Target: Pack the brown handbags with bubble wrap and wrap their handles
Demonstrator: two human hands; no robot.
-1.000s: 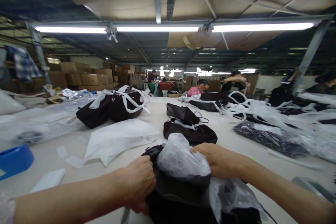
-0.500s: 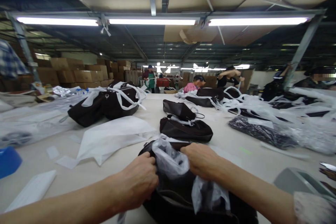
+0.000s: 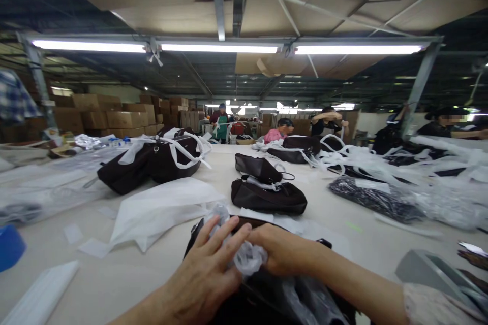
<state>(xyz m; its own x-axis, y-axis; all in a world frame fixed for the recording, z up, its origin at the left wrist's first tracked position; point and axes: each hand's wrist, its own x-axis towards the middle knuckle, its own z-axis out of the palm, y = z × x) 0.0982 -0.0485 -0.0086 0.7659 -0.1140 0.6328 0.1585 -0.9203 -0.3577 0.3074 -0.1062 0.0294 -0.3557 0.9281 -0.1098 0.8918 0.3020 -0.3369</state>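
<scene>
A dark handbag [image 3: 263, 299] lies at the near edge of the table, its top opening towards me and partly hidden by my arms. Crumpled clear plastic [image 3: 249, 259] bulges out of the opening, and more plastic [image 3: 301, 297] hangs at its front right. My left hand [image 3: 208, 269] rests over the crumpled plastic with fingers stretched out and slightly apart. On the other side, my right hand [image 3: 280, 249] has its fingers curled against the same plastic, close to the bag's back rim; its fingertips are hidden.
Two dark bags [image 3: 269, 195] lie just beyond, with a strapped dark bag [image 3: 152, 162] to the left. A white sheet [image 3: 163, 208] spreads nearby. Plastic-wrapped goods [image 3: 375, 200] and white straps pile up at right, near a grey holder [image 3: 430, 274]. Several people work farther off.
My left hand has left the bag's left rim and moved over the plastic, its fingers straightening. My right hand has shifted slightly down. The plastic is more bunched, and the view has tilted up.
</scene>
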